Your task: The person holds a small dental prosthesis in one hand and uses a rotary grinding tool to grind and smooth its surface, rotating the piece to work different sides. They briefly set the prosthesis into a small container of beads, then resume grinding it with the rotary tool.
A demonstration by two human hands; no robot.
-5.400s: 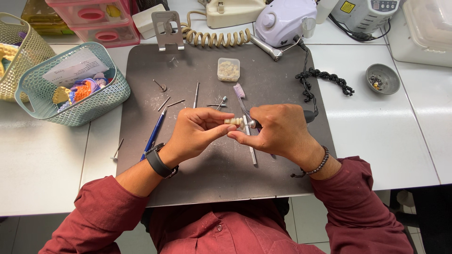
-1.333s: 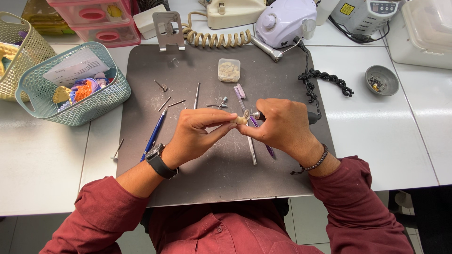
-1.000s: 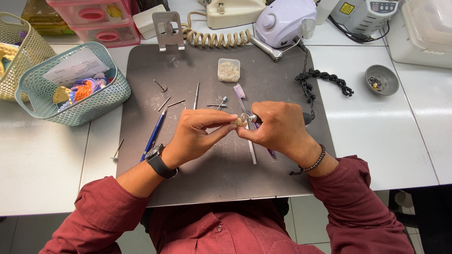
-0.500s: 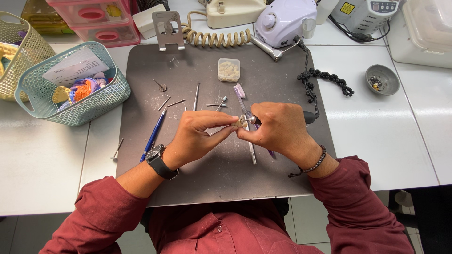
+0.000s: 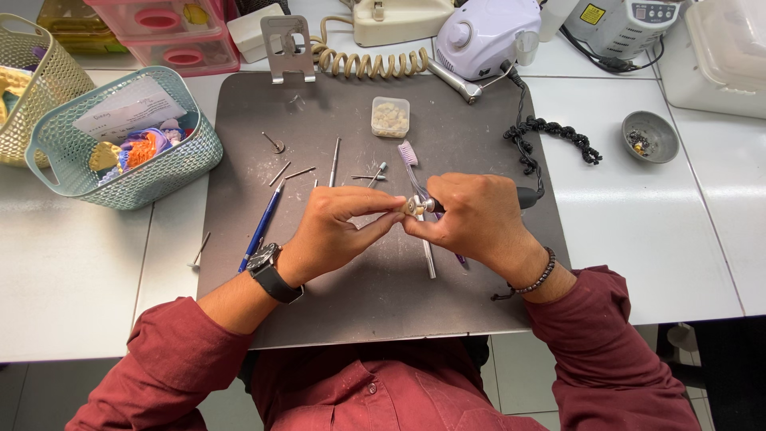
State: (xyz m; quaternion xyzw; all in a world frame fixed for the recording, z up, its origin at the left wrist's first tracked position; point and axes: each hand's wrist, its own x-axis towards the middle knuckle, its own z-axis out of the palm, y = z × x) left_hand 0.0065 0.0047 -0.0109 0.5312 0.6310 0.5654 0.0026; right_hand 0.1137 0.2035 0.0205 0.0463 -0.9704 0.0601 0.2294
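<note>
Over the grey work mat, my left hand pinches a small pale piece between thumb and fingertips; the piece is mostly hidden. My right hand grips a rotary handpiece, its tip against the piece where the fingers meet. The handpiece's black coiled cord runs off to the right. A toothbrush with a purple handle and a thin metal tool lie on the mat beneath my hands.
A blue pen, several small metal burs and a small clear box lie on the mat. A teal basket stands left, a white motor unit at the back, a small grey dish right.
My hands stayed together over the mat, shifting slightly. The right hand turned the handpiece so its tip meets the piece held in my left fingers.
</note>
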